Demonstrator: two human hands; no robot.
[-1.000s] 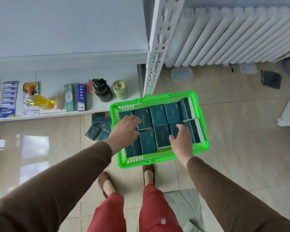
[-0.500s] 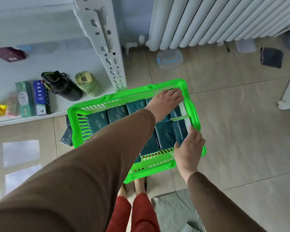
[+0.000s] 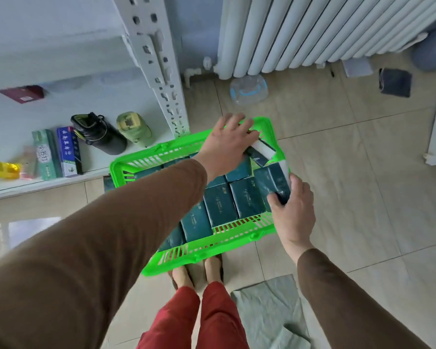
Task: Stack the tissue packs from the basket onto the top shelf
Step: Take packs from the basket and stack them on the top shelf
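Lifted pack (image 3: 272, 181): a dark teal tissue pack sat tilted at the basket's right end, raised above the rows, with the right hand (image 3: 293, 214) curled round its near corner.
Far pack (image 3: 261, 151): tipped up at the far right corner, under the left hand (image 3: 227, 144); whether that grip had closed on it I cannot tell.
Packs left (image 3: 219, 209): rows of them lay flat and tight in the green basket (image 3: 212, 244) on the floor.
Slip risk: the corner hold looked shallow, so the smooth wrapper could slide out on the lift.
Snag risk: a tilted pack could catch the basket rim and drag it.
Surroundings: white shelf post (image 3: 159, 69) and radiator (image 3: 312, 31) stood beyond the basket.
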